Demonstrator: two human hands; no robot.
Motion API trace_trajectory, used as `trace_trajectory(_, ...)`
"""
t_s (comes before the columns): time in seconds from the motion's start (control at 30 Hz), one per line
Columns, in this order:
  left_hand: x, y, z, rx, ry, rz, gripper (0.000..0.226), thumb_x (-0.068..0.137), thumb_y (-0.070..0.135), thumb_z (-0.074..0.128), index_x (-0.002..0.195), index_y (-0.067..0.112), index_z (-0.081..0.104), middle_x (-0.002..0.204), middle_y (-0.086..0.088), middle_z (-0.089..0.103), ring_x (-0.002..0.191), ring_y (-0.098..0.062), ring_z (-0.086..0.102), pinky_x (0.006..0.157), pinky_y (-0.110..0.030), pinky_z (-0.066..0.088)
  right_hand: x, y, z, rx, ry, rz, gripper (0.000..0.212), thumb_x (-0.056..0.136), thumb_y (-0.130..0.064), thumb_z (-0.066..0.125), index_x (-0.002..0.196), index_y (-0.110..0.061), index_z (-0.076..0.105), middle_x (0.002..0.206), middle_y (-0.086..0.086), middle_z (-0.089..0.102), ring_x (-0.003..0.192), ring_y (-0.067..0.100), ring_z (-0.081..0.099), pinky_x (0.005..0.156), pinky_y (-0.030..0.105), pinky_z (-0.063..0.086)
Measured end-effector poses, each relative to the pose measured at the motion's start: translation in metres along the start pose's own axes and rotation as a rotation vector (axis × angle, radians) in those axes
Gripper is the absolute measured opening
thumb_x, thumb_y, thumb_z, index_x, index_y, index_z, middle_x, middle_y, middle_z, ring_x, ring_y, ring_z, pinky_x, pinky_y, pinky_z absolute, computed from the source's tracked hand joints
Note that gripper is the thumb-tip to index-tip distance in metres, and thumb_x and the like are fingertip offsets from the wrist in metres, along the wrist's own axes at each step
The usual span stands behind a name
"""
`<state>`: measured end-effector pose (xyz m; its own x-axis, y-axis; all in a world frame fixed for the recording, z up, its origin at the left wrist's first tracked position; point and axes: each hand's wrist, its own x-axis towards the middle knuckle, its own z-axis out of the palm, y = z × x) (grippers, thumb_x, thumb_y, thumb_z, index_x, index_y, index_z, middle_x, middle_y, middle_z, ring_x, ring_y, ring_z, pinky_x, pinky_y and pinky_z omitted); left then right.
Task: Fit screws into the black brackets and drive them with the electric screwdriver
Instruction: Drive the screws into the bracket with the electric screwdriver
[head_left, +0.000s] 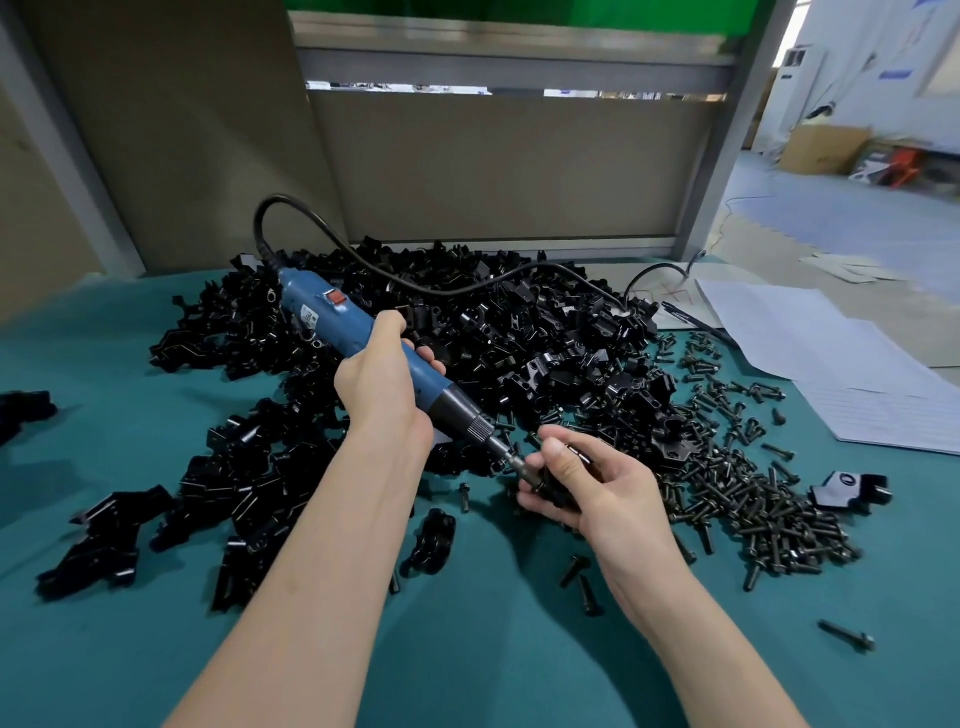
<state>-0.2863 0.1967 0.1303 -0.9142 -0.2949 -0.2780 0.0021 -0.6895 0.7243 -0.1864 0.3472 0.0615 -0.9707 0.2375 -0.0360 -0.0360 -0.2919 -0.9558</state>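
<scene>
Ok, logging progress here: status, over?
Left hand grips screwdriver. Right hand holds bracket against its tip. Cable trails behind, clear.

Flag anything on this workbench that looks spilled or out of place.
Nothing looks damaged, but parts lie loose: dark flanged metal screws spread unboxed over the teal table mat, and one stray screw lies apart near the right front. The black cord of the blue electric screwdriver trails across the heap of black brackets.
</scene>
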Motion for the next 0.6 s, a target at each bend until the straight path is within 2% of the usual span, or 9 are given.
trace_trajectory(0.17,0.002,-0.001,-0.002,0.000,0.048,0.000,0.015,0.086,0.008,0.066,0.084,0.009,0.051,0.063,-0.001,0.053,0.045,-0.011,0.053,0.049,-0.025,0.049,-0.001,0.000,0.000,-0.089,-0.011,-0.051,0.017,0.094,-0.020,0.072,0.111,-0.022,0.076,0.096,0.012,0.077,0.092,0.022,0.078,0.078,0.029,0.064)
trace_trajectory(0.23,0.003,-0.002,-0.002,0.012,0.080,-0.007,0.016,0.087,0.009,0.066,0.083,0.009,0.051,0.064,-0.002,0.055,0.045,-0.011,0.054,0.048,-0.024,0.050,-0.003,0.002,0.001,-0.237,-0.007,-0.113,0.019,0.095,-0.027,0.072,0.113,-0.033,0.074,0.099,0.003,0.077,0.084,0.014,0.077,0.079,0.026,0.062)
trace_trajectory(0.27,0.005,-0.002,-0.003,0.025,0.099,-0.010,0.016,0.088,0.011,0.067,0.084,0.010,0.051,0.067,-0.003,0.056,0.047,-0.011,0.056,0.049,-0.024,0.051,-0.005,0.003,0.001,-0.363,-0.007,-0.165,0.019,0.095,-0.032,0.072,0.112,-0.041,0.071,0.099,-0.005,0.077,0.073,0.009,0.073,0.073,0.021,0.058)
trace_trajectory(0.33,0.008,-0.001,-0.005,0.058,0.123,-0.033,0.016,0.090,0.013,0.067,0.090,0.012,0.051,0.077,-0.006,0.059,0.055,-0.014,0.059,0.051,-0.026,0.055,-0.008,0.006,0.000,-0.583,-0.036,-0.289,0.021,0.096,-0.039,0.069,0.113,-0.050,0.065,0.100,-0.018,0.073,0.052,0.006,0.055,0.053,0.013,0.042)
trace_trajectory(0.37,0.010,0.000,-0.006,0.072,0.127,-0.054,0.017,0.091,0.014,0.067,0.094,0.012,0.050,0.081,-0.007,0.059,0.059,-0.015,0.060,0.054,-0.027,0.056,-0.010,0.007,0.000,-0.641,-0.057,-0.342,0.022,0.096,-0.039,0.068,0.115,-0.049,0.064,0.103,-0.021,0.072,0.052,0.003,0.052,0.052,0.012,0.039)
trace_trajectory(0.43,0.015,0.005,-0.010,0.085,0.152,-0.088,0.024,0.093,0.015,0.066,0.110,0.011,0.049,0.091,-0.008,0.058,0.067,-0.016,0.061,0.060,-0.031,0.058,-0.011,0.008,-0.002,-0.708,-0.074,-0.420,0.024,0.098,-0.039,0.066,0.120,-0.044,0.063,0.109,-0.025,0.069,0.062,-0.005,0.057,0.058,0.009,0.042)
trace_trajectory(0.53,0.024,0.016,-0.017,0.168,0.196,-0.102,0.044,0.092,0.021,0.064,0.131,0.013,0.044,0.106,-0.006,0.057,0.083,-0.019,0.061,0.069,-0.032,0.055,-0.010,0.006,-0.005,-0.679,-0.066,-0.368,0.020,0.097,-0.041,0.066,0.115,-0.049,0.064,0.109,-0.024,0.070,0.057,0.000,0.056,0.057,0.013,0.045)
trace_trajectory(0.57,0.026,0.020,-0.018,0.216,0.202,-0.096,0.046,0.091,0.022,0.063,0.133,0.013,0.045,0.110,-0.005,0.057,0.087,-0.019,0.058,0.072,-0.032,0.052,-0.011,0.003,-0.004,-0.577,-0.055,-0.308,0.018,0.096,-0.042,0.067,0.112,-0.049,0.066,0.107,-0.019,0.072,0.061,0.002,0.061,0.060,0.015,0.050)
trace_trajectory(0.6,0.026,0.023,-0.018,0.246,0.203,-0.079,0.048,0.091,0.023,0.061,0.136,0.014,0.044,0.113,-0.004,0.055,0.089,-0.019,0.056,0.075,-0.033,0.050,-0.011,-0.001,-0.003,-0.405,-0.044,-0.233,0.018,0.094,-0.041,0.069,0.111,-0.044,0.069,0.105,-0.011,0.075,0.074,0.007,0.070,0.070,0.020,0.057)
